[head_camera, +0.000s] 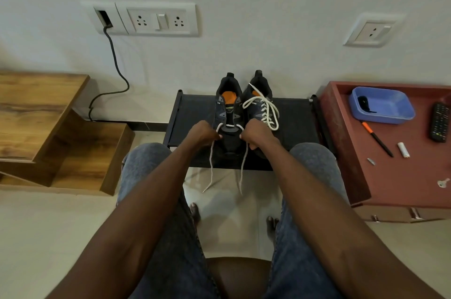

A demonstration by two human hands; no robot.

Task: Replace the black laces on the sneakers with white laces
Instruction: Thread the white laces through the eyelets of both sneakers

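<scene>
Two dark sneakers with orange insoles stand side by side on a low black rack. The right sneaker carries a white lace threaded through all its eyelets. The left sneaker has a white lace through only its lowest eyelets, and both ends hang over the rack's front edge. My left hand pinches the lace's left strand beside the toe. My right hand grips the right strand. A black lace lies in a blue tray.
A red cabinet top on the right holds the blue tray, a remote, a pen, a small white item and a key. Wooden shelving stands at left. A cable hangs from wall sockets. My knees flank the rack.
</scene>
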